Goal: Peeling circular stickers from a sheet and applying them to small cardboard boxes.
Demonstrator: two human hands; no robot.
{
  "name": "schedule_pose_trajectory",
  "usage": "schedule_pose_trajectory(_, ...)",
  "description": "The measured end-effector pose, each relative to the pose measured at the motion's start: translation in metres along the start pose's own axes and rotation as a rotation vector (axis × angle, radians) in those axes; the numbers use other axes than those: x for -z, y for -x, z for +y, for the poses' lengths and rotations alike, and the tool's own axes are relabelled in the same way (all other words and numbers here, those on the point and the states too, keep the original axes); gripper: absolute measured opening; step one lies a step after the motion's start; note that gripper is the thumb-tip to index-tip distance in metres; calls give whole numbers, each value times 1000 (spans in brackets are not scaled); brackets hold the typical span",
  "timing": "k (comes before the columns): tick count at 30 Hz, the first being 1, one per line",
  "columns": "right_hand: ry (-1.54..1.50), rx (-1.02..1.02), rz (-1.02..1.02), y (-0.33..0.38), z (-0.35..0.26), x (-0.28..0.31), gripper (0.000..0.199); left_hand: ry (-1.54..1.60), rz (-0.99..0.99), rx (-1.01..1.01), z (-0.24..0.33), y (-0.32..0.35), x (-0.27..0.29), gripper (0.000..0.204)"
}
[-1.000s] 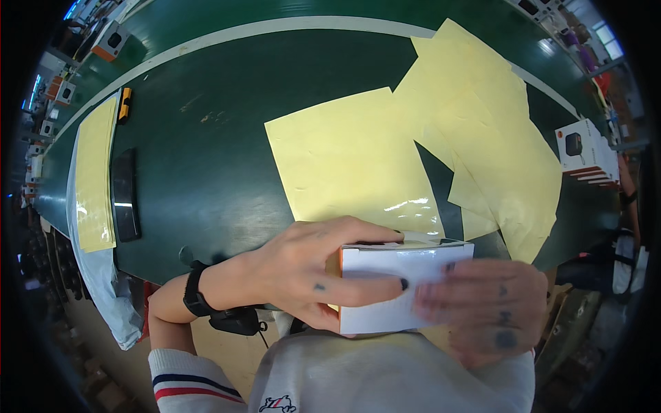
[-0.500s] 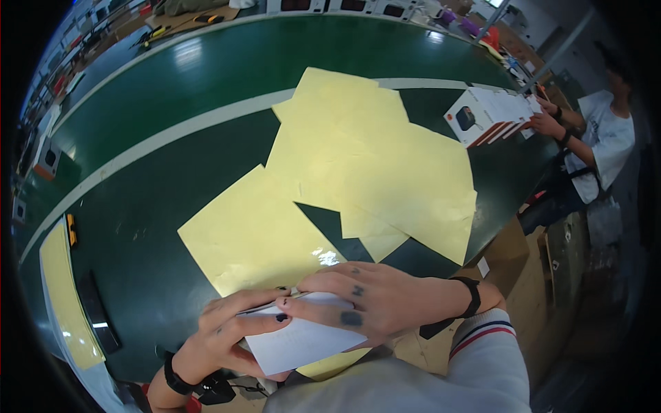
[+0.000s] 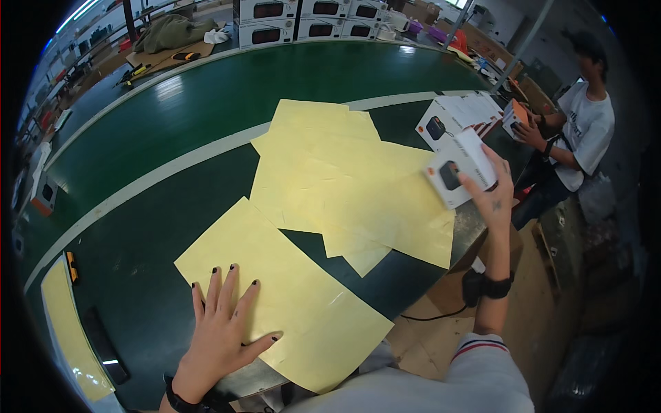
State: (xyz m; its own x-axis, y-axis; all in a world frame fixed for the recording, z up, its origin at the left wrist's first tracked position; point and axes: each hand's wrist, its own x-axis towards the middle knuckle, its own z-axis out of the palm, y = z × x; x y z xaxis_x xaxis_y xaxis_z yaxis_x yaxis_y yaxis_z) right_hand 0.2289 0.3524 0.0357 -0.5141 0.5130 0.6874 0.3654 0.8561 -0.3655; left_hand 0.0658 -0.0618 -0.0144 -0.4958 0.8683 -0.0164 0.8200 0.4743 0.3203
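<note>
My left hand (image 3: 224,337) lies with fingers spread on a yellow sheet (image 3: 310,310) at the bench's near edge. Out to the right, my right hand (image 3: 497,196) grips a white carton (image 3: 463,165) printed with a dark device, thumb on one side and fingers over the top. The carton is tilted and slightly blurred, just in front of a row of similar white cartons (image 3: 451,118). Several more yellow sheets (image 3: 330,172) overlap in the middle of the bench, partly beneath the held carton as seen from here.
A co-worker (image 3: 585,117) at the right holds an orange-and-white carton (image 3: 513,118). Stacked cartons (image 3: 267,34) stand at the back. On the left lie a yellow strip (image 3: 72,330), an orange-handled cutter (image 3: 72,267) and a dark bar (image 3: 103,344). Brown cardboard (image 3: 441,303) is below the bench edge.
My hands have parted from the white item they held together near my body. The left now rests flat on the yellow sheet; the right has swung far right with a carton. The view has shifted.
</note>
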Motion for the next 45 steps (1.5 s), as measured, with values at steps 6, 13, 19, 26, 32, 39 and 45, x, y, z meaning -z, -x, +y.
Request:
schedule_pose_trajectory(6,139,-89,43,-18,161,-1,63,-91,-6,108,-3,-4,0,84)
schedule_pose_trajectory(13,367,-61,19,-55,235,4,67,-208,96,343,-29,1,2,92)
schedule_pose_trajectory(19,653,-509,-17,-80,247,-14,85,-134,83,449,-45,2,-2,93)
schedule_pose_trajectory(26,748,-294,-96,-93,312,-8,74,-19,172,358,-47,-5,2,91)
schedule_pose_trajectory(32,629,-547,91,-86,224,-55,83,218,359,285,-47,0,6,85)
schedule_pose_trajectory(39,-329,50,-193,-78,-11,-63,71,937,700,121,-46,-15,-2,51)
schedule_pose_trajectory(45,-501,447,-878,-4,-201,-64,66,1446,685,245,-47,-6,11,47)
